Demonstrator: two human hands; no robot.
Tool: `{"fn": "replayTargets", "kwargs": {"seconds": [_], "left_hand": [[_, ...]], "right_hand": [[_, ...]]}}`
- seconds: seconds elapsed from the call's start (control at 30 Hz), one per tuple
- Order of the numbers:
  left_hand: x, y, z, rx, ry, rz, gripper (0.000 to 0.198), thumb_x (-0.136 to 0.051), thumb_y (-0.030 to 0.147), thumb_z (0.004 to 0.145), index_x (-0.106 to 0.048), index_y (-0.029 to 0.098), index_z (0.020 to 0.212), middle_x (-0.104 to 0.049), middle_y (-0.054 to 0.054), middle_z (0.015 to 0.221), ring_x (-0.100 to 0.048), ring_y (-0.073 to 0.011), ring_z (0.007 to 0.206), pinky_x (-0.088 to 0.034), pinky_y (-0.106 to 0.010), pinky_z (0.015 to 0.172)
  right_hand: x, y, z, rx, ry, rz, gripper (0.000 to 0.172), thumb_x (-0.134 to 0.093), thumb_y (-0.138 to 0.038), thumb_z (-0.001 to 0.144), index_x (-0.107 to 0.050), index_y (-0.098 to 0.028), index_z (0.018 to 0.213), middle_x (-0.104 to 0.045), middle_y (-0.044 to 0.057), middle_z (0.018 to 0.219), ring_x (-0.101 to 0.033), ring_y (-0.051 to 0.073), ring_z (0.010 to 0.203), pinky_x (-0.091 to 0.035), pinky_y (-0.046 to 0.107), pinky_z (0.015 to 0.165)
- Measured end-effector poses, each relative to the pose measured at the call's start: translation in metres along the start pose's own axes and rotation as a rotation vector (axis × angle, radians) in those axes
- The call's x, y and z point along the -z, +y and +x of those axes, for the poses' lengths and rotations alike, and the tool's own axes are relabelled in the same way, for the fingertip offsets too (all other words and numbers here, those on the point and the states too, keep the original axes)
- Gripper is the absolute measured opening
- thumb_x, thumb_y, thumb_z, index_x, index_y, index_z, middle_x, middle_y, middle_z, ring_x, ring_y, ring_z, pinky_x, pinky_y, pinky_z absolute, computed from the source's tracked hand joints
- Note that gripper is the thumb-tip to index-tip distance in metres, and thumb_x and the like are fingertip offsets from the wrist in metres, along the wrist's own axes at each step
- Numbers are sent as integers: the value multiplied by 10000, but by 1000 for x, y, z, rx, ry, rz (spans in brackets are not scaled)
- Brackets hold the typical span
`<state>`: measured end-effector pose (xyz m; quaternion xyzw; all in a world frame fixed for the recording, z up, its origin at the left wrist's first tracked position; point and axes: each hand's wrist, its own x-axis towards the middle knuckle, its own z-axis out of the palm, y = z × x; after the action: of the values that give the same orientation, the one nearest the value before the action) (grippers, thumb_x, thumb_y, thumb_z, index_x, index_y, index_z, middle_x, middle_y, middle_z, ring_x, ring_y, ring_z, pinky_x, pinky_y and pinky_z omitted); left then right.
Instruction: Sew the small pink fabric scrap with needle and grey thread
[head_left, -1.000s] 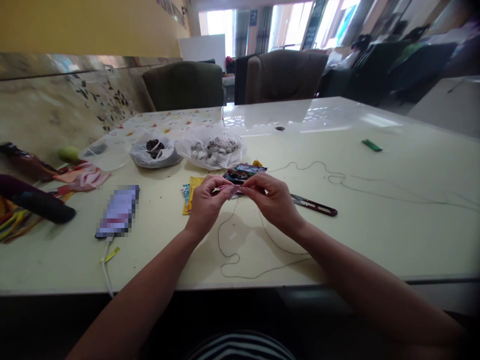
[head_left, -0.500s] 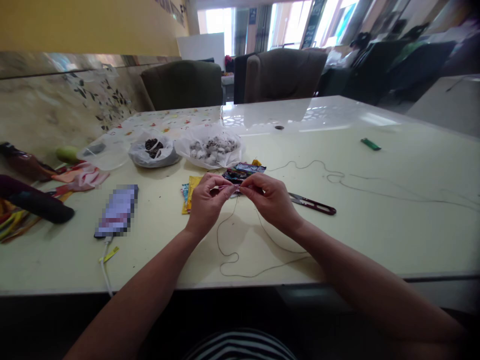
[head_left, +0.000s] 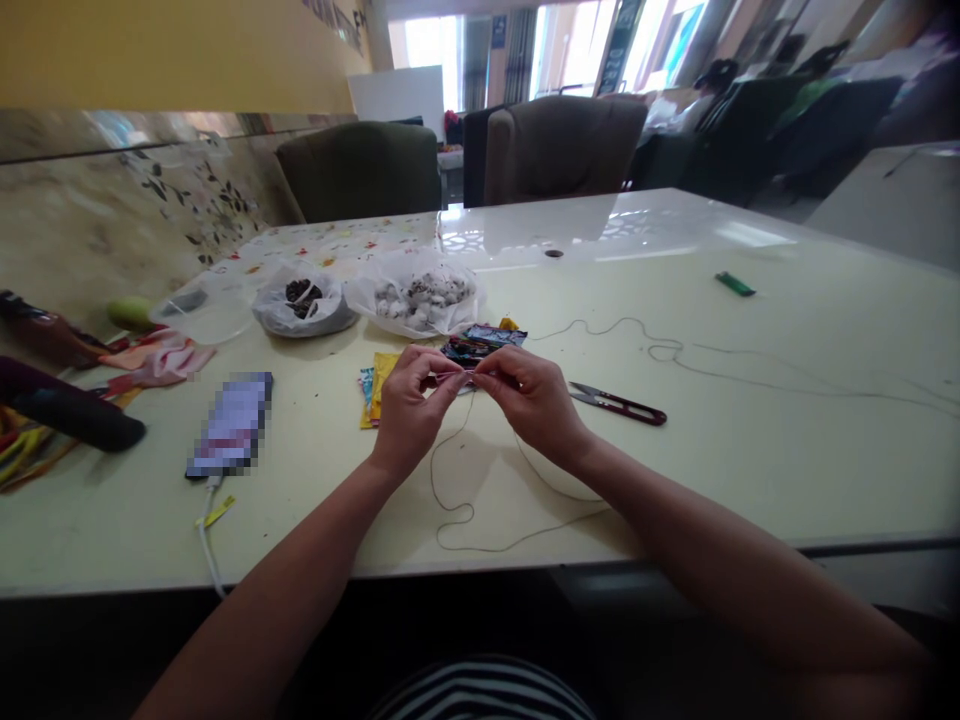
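My left hand (head_left: 416,400) and my right hand (head_left: 534,395) meet above the table, fingertips nearly touching. Both are closed in a pinch on a thin thread (head_left: 487,551), which hangs from between them and loops over the tabletop toward my right forearm. Something small and pinkish shows at the fingertips, too small to name. Behind my hands lie dark, shiny packets (head_left: 484,341), partly hidden. Yellow packets (head_left: 384,372) stick out past my left hand. A pair of thread snips (head_left: 626,405) rests to the right of my right hand.
Two plastic bags stand behind, one with whitish lumps (head_left: 427,300), one with dark bits (head_left: 302,297). At left are a phone (head_left: 231,425) on a cable, a dark bottle (head_left: 82,410) and pink cloth (head_left: 161,358). Far right lies a green object (head_left: 735,284); more thread trails there.
The whole view has shifted slightly. My hands keep the same pinch, with a slightly clearer gap at the fingertips; the things on the table have stayed put.
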<state>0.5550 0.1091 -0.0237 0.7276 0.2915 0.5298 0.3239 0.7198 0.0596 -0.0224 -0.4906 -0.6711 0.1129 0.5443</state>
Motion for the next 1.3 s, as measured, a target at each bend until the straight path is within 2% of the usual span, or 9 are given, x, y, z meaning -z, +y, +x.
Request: {"fn": "replayTargets", "kwargs": {"seconds": [0.3, 0.5, 0.7, 0.9, 1.1, 1.3], "left_hand": [[3, -4, 4, 215, -55, -206, 180, -833, 335, 778, -758, 176, 816, -616, -35, 913, -575, -126, 775, -479, -239, 674], [7, -9, 6, 266, -121, -302, 151, -812, 324, 795, -770, 179, 803, -620, -27, 871, -555, -118, 741, -459, -255, 695], [7, -7, 7, 286, -140, -354, 133, -783, 302, 814, -767, 174, 786, -619, -26, 839, -549, -125, 755, -450, -265, 720], [7, -4, 8, 398, -174, -522, 141, -793, 294, 787, -749, 161, 785, -615, -11, 747, -535, -110, 713, -438, -257, 724], [6, -3, 9, 530, -215, -690, 181, -838, 293, 720, -738, 149, 769, -633, -6, 709, -533, -94, 681, -430, -235, 690], [7, -11, 9, 588, -258, -710, 188, -842, 289, 722, -739, 148, 791, -633, -2, 668, -545, -97, 670, -443, -242, 708]], "right_hand": [[2, 5, 4, -17, -16, 65, 110, -689, -230, 898, -691, -187, 797, -608, -1, 746, -486, 118, 668, -393, 265, 636], [7, 6, 8, -50, -76, 152, 97, -684, -217, 882, -752, -194, 817, -621, 3, 780, -549, 121, 717, -432, 268, 674], [11, 8, 10, -110, -109, 251, 99, -703, -234, 861, -799, -225, 838, -678, 11, 823, -605, 139, 770, -487, 293, 744], [10, 10, 10, -154, -131, 401, 75, -741, -236, 839, -815, -230, 855, -704, 12, 859, -631, 141, 813, -505, 305, 804], [8, 12, 10, -212, -155, 490, 49, -755, -244, 827, -797, -219, 824, -705, -1, 806, -621, 127, 773, -501, 293, 777], [5, 19, 10, -197, -143, 458, 44, -763, -254, 806, -791, -223, 793, -688, -5, 769, -602, 125, 740, -492, 297, 763]]}}
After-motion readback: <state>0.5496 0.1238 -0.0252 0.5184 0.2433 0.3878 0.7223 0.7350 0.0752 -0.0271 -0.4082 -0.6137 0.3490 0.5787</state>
